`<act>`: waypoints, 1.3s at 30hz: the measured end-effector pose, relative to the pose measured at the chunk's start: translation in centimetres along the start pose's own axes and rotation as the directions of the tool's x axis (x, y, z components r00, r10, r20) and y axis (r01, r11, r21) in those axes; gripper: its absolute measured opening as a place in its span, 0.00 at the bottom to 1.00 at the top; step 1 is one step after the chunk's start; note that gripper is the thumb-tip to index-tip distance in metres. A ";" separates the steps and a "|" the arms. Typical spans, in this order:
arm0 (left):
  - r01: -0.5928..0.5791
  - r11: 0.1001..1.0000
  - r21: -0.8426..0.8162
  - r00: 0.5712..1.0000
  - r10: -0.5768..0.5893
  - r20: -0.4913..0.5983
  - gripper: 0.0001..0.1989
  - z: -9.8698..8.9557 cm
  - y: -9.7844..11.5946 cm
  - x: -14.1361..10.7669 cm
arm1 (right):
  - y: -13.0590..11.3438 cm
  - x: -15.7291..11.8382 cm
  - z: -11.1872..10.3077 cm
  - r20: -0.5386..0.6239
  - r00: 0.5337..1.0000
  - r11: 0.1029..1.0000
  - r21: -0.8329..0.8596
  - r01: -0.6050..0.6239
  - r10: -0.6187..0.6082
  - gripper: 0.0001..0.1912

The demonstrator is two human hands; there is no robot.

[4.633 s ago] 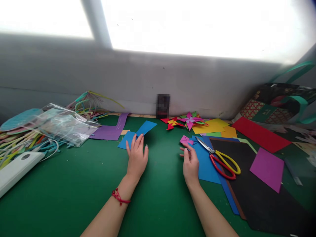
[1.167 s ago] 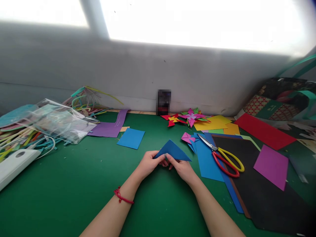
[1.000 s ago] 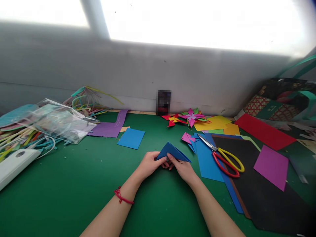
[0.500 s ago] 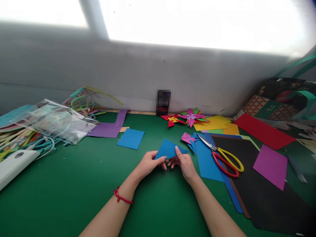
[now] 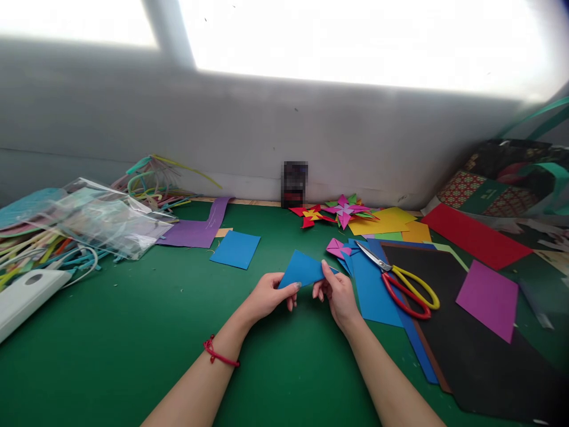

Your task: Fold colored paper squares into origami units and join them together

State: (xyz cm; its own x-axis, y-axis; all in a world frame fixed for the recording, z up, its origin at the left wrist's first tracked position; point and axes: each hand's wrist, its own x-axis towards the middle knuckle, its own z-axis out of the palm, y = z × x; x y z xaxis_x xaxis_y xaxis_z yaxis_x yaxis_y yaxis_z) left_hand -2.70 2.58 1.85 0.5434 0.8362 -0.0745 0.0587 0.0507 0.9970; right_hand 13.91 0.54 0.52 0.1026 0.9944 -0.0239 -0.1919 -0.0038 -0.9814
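Between my two hands is a folded blue paper (image 5: 301, 268), roughly a triangle, held over the green table. My left hand (image 5: 269, 298) pinches its left corner, thumb on top and fingers underneath. The right corner is gripped by my right hand (image 5: 338, 292), its thumb lying along the folded edge and its fingers curled below. Left of and beyond my hands lies a square of blue paper (image 5: 235, 249) on the table. A folded pink paper piece (image 5: 338, 248) rests just beyond my right hand, against some blue folded paper.
Scissors (image 5: 400, 284) with red and yellow handles lie on dark and blue sheets at right. Paper stars (image 5: 342, 210) sit at the back. Purple (image 5: 488, 300) and red paper (image 5: 473, 234) are farther right. A plastic bag (image 5: 106, 219) and a white device (image 5: 29, 302) occupy the left.
My right hand has slid slightly right along the folded blue paper, its thumb now nearer the right corner. My left hand keeps its hold in nearly the same place.
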 end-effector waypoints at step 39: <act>-0.009 0.996 -0.090 0.989 0.022 0.146 0.14 -0.2 0.5 -0.2 | 0.0 0.4 -0.2 0.040 0.995 0.981 0.168 -0.099 0.093 0.20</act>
State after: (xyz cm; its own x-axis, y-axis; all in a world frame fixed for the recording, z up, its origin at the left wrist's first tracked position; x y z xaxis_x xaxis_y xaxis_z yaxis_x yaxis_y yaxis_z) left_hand -2.94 2.56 2.36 0.6610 0.7483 -0.0552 -0.0215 0.0924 0.9955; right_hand 14.19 0.90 0.45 0.0448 0.9932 -0.1074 -0.3626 -0.0840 -0.9281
